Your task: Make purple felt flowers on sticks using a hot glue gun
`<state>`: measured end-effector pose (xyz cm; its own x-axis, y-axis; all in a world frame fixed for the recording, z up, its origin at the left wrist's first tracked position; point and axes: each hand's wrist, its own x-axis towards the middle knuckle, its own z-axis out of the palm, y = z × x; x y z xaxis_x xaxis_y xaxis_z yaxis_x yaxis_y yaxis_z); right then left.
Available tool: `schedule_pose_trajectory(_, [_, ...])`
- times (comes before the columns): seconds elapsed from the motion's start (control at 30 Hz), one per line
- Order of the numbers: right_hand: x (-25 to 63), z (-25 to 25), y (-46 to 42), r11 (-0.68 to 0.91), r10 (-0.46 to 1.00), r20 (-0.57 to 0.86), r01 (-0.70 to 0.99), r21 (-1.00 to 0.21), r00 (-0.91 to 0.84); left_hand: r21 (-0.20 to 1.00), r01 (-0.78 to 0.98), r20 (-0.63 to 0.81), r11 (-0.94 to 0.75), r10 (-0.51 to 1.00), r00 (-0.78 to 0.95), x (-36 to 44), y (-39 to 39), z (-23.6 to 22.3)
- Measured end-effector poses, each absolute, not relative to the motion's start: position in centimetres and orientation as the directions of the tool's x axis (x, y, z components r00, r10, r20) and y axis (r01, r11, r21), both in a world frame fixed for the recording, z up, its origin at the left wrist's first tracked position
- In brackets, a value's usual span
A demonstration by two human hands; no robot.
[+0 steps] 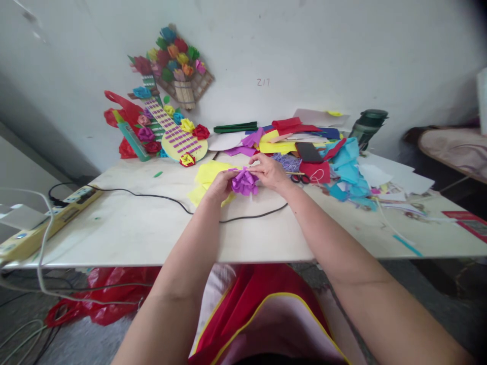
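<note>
- Two-handed hold: your left hand [220, 186] and right hand [271, 174], fingers curled in, pinch purple flower [244, 183].
- Stick [296, 174] juts from your right hand.
- Yellow sheet [207, 174] beneath.

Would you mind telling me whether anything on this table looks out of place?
Yes, the black cord looks a little out of place, trailing from the power strip across the table. It crosses the workspace near the left hand and right hand holding the purple paper flower.
</note>
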<state>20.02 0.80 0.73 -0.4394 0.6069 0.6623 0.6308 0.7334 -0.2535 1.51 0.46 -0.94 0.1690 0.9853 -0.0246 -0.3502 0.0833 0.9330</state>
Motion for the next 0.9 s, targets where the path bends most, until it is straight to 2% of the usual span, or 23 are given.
schedule_pose_trajectory(0.23, [20.03,0.8,0.78,0.717,0.635,0.649,0.632,-0.295,-0.418,0.943,-0.332,0.02,0.033,0.988,0.153,1.45,0.61,-1.05])
schedule_pose_trajectory(0.5, [19.81,0.78,0.75,0.712,0.641,0.635,0.642,-0.284,-0.431,0.936,-0.332,0.168,-0.118,0.978,0.126,1.27,0.32,-0.84])
schedule_pose_trajectory(0.9, [20.0,0.75,0.71,0.693,0.652,0.608,0.681,-0.237,-0.453,0.972,-0.23,0.077,-0.045,0.988,0.131,1.29,0.42,-0.64])
